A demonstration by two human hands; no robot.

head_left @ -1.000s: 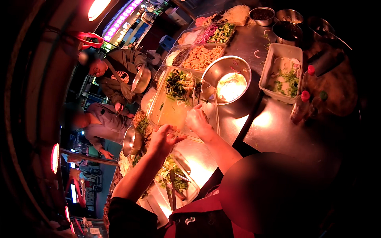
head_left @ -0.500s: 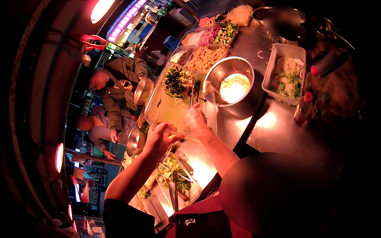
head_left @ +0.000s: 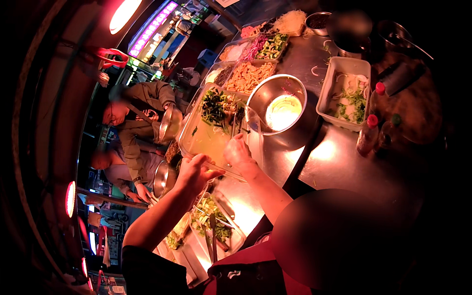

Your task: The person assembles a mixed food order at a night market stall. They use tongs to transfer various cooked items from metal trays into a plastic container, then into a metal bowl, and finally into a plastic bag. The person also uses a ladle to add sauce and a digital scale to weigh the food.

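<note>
1. We stand at a steel counter (head_left: 344, 162) under warm lamp light, a clear plastic tray (head_left: 206, 142) before us, tilted up on its far side and holding chopped greens (head_left: 216, 105) at its 12 o'clock end.
2. Our left hand (head_left: 194, 172) grips the tray's near rim at about 7 o'clock, fingers curled over the edge and thumb on top; the hold looks firm.
3. Our right hand (head_left: 238, 152) meets the same rim at about 5 o'clock, fingers bent closed on the edge; whether anything else lies in its palm we cannot tell.
4. A steel mixing bowl (head_left: 278, 103) with pale liquid sits just beside the tray at 2 o'clock, touching or nearly so.
5. A white tub of sliced onion and herbs (head_left: 344, 93) stands at 3 o'clock, well apart, with red-capped squeeze bottles (head_left: 368, 133) near it.
6. A second tray of salad with tongs (head_left: 214, 231) lies at 6 o'clock, below our forearms.
7. Further trays of shredded vegetables (head_left: 250, 73) line the counter at 12 o'clock.
8. In our judgement, handling the tilted tray well calls for even pressure from both hands, so the rim does not flex and its contents do not slide towards the bowl, and for keeping our wrists clear of the tongs below.
9. People holding steel bowls (head_left: 169, 123) wait at 9 o'clock, beyond the counter.
</note>
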